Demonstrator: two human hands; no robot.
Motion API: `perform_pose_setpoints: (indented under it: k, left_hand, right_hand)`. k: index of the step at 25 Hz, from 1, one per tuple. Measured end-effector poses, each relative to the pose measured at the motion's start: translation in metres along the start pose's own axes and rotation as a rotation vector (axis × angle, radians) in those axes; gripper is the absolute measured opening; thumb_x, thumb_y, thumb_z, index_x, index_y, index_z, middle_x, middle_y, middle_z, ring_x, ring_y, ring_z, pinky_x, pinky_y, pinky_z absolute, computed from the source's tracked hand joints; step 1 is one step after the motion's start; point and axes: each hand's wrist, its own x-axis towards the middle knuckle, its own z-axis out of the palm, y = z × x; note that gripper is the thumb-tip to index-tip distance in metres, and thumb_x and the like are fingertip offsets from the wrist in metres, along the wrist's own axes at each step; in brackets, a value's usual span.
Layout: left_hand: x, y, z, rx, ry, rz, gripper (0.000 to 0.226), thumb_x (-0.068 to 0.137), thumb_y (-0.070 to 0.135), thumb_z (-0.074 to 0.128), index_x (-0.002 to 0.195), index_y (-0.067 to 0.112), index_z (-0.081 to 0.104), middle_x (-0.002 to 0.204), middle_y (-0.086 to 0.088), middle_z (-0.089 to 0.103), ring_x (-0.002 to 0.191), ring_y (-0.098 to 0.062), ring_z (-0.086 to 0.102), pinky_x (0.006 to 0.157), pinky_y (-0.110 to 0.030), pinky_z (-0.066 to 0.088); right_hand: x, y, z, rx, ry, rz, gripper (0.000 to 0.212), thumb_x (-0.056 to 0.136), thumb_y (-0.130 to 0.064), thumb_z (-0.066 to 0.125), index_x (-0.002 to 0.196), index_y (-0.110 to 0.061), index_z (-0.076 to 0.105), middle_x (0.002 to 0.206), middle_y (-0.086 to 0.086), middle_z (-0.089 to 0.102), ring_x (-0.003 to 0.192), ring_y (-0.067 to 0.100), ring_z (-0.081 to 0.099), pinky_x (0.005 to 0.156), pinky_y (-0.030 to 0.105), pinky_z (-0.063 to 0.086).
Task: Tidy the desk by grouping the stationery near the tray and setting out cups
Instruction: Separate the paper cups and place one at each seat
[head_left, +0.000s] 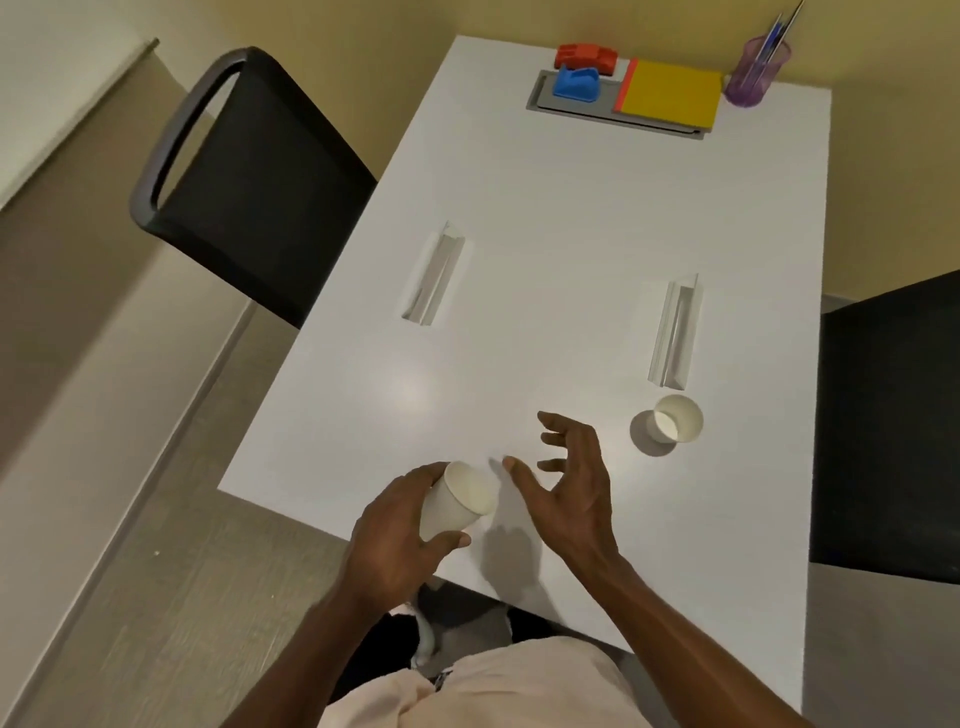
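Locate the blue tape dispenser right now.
In the head view the blue tape dispenser sits at the desk's far end, on the left part of the grey tray, just in front of the red stapler and left of the yellow notebook.

The left hand (395, 540) gripped a tilted white paper cup (457, 501) above the white desk (519, 291) at six o'clock. The right hand (566, 488) hovered beside it, fingers spread, holding nothing. A second cup (672, 426) stood upright at four o'clock. The grey tray (576, 111), yellow notebook (670, 93) and purple pen holder (756, 73) sat around one o'clock.
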Motion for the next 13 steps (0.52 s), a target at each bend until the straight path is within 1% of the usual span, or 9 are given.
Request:
perform_pose_setpoints:
  k: [2,5,8,10,13]
  left_hand:
    - [0.003,-0.017,-0.013,-0.015,0.015,-0.008,0.076,0.078,0.051,0.090,0.144,0.039,0.054,0.140,0.021,0.064,0.123,-0.010,0.063,0.104,-0.040,0.057]
    - [0.011,-0.047,-0.036,-0.024,0.038,-0.035,0.078,0.077,0.054,0.090,0.144,0.042,0.053,0.144,0.017,0.064,0.125,-0.013,0.063,0.108,-0.042,0.056]
    - [0.019,-0.080,-0.063,-0.043,0.040,-0.010,0.080,0.077,0.055,0.090,0.145,0.043,0.051,0.146,0.016,0.063,0.122,-0.007,0.060,0.104,-0.036,0.052]
    - [0.025,-0.106,-0.089,-0.032,0.023,0.041,0.081,0.077,0.054,0.090,0.147,0.040,0.051,0.145,0.015,0.063,0.118,-0.004,0.056,0.100,-0.030,0.048]
    - [0.031,-0.145,-0.127,-0.019,-0.025,0.113,0.080,0.080,0.051,0.089,0.149,0.035,0.052,0.145,0.013,0.064,0.120,-0.008,0.060,0.098,-0.026,0.046]
  right_hand:
    - [-0.003,-0.019,0.022,0.050,-0.075,0.004,0.061,0.085,-0.030,0.087,0.136,-0.018,0.057,0.136,-0.009,0.061,0.114,0.009,0.065,0.082,0.029,0.063]
    - [-0.006,-0.046,0.057,0.066,-0.176,0.019,0.059,0.086,-0.037,0.086,0.136,-0.021,0.058,0.131,-0.011,0.064,0.111,0.007,0.066,0.080,0.025,0.063]
    - [-0.008,-0.073,0.092,0.042,-0.247,0.040,0.061,0.085,-0.043,0.084,0.137,-0.025,0.059,0.127,-0.011,0.066,0.110,0.008,0.067,0.079,0.020,0.061]
    - [-0.013,-0.093,0.124,0.021,-0.276,0.074,0.064,0.084,-0.044,0.085,0.139,-0.027,0.058,0.129,-0.011,0.066,0.112,0.009,0.067,0.081,0.023,0.062]
    - [-0.028,-0.118,0.177,-0.029,-0.288,0.082,0.069,0.082,-0.042,0.088,0.142,-0.029,0.056,0.132,-0.011,0.065,0.113,0.009,0.066,0.085,0.029,0.064]
